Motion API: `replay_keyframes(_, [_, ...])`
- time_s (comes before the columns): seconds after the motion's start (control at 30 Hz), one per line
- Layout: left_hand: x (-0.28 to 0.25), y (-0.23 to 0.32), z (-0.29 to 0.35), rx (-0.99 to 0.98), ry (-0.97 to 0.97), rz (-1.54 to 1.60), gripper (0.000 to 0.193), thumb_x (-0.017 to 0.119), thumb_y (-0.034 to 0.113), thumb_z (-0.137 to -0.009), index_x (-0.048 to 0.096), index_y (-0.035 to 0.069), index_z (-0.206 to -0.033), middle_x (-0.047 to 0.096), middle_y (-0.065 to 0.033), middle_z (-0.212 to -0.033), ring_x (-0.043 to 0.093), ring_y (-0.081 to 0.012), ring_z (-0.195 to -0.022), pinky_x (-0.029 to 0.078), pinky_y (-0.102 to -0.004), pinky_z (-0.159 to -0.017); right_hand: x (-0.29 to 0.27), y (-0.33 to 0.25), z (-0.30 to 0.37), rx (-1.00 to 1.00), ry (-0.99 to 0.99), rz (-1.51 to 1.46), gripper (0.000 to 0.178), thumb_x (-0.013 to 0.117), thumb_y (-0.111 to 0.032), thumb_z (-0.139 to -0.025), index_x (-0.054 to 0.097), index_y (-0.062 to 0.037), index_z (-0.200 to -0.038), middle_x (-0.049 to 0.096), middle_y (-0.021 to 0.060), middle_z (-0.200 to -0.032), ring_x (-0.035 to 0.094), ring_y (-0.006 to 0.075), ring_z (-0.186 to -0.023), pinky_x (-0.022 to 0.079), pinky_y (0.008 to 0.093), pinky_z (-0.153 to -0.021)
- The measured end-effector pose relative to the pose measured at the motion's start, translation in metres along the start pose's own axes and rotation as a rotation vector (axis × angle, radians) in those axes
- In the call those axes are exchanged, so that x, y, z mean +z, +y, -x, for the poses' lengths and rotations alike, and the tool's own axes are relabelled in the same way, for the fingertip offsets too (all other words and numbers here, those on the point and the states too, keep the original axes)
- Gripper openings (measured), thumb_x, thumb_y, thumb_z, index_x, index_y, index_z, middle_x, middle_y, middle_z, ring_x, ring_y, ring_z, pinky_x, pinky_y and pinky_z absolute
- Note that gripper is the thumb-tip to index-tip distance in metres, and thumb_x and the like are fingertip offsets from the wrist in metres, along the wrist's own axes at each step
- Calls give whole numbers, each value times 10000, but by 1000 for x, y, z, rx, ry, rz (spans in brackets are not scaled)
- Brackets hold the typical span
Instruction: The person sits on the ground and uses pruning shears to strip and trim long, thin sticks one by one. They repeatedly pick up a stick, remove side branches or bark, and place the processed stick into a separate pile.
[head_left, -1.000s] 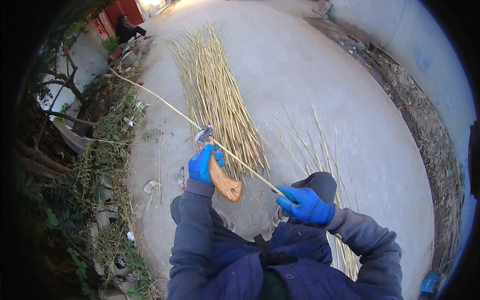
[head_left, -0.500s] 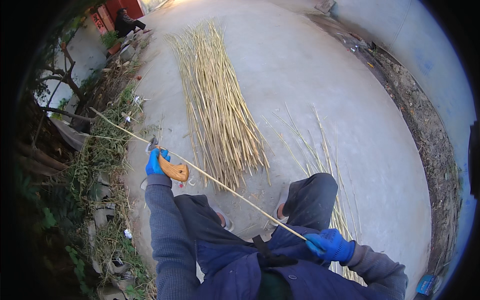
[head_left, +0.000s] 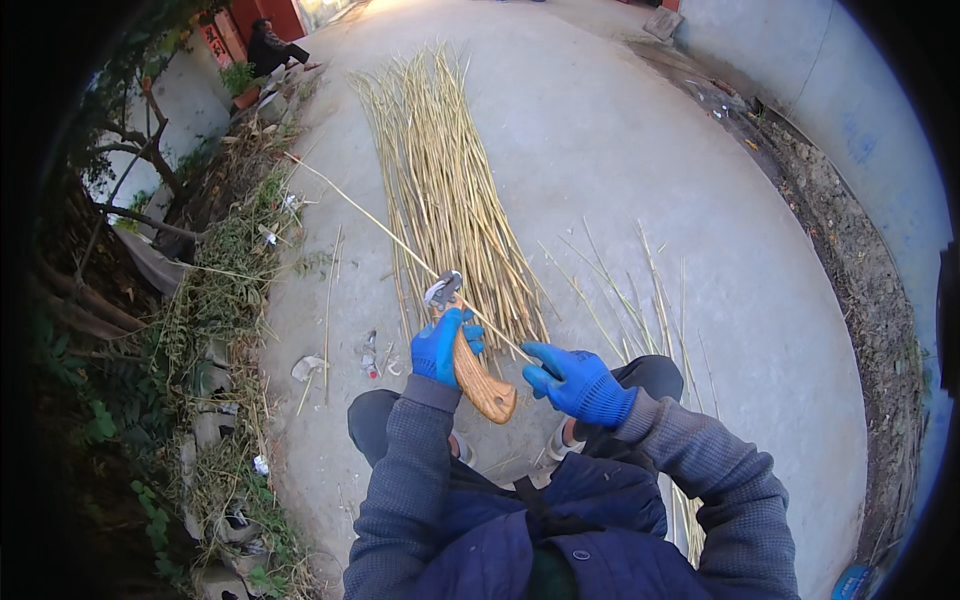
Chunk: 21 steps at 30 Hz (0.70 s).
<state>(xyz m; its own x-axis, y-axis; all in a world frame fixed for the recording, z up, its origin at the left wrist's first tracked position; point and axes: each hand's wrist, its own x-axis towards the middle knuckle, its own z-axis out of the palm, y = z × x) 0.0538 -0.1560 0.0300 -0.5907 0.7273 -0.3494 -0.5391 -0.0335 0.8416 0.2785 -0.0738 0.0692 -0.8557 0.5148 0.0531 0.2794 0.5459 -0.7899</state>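
Note:
My left hand (head_left: 436, 350), in a blue work glove, is closed round a tool with a curved wooden handle (head_left: 484, 382) and a metal head (head_left: 443, 289). A long, thin, straw-coloured stalk (head_left: 365, 213) runs past the metal head, slanting from the far left down toward me. At its near end my right hand (head_left: 585, 388), also blue-gloved, pinches the stalk just right of the handle. Whether the metal head touches the stalk is hard to make out. Beyond both hands lies a large pile of similar stalks (head_left: 440, 180) on the concrete.
A looser bunch of stalks (head_left: 645, 295) lies at my right, partly behind my knee. Dry weeds and stones (head_left: 225, 330) line the left edge. A pale wall (head_left: 855, 120) bounds the right. Far left, a person (head_left: 272, 48) sits by a potted plant (head_left: 240, 80).
My hands have come close together. The left, with the tool, moved right and slightly nearer; the right moved up and left with the stalk's near end.

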Motion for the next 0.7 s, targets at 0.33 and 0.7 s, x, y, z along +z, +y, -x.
replay_keyframes(0.33, [-167, 65, -88, 194, 294, 70, 339, 680, 316, -870, 606, 158, -1161, 606, -19, -888, 548, -120, -695, 492, -264, -581, -55, 5, 132, -125, -100, 220, 140, 635, -146, -866, 617, -84, -991, 589, 119, -619, 602, 306, -541, 466, 403, -494])
replay_keyframes(0.7, [-380, 172, -155, 303, 408, 92, 436, 617, 311, -891, 531, 116, -1271, 590, -116, -1195, 572, -207, -946, 496, -349, -879, -175, 52, 296, -32, 134, 939, 270, 674, 9, -734, 602, -73, -981, 548, 68, -680, 576, 288, -672, 478, 410, -676])
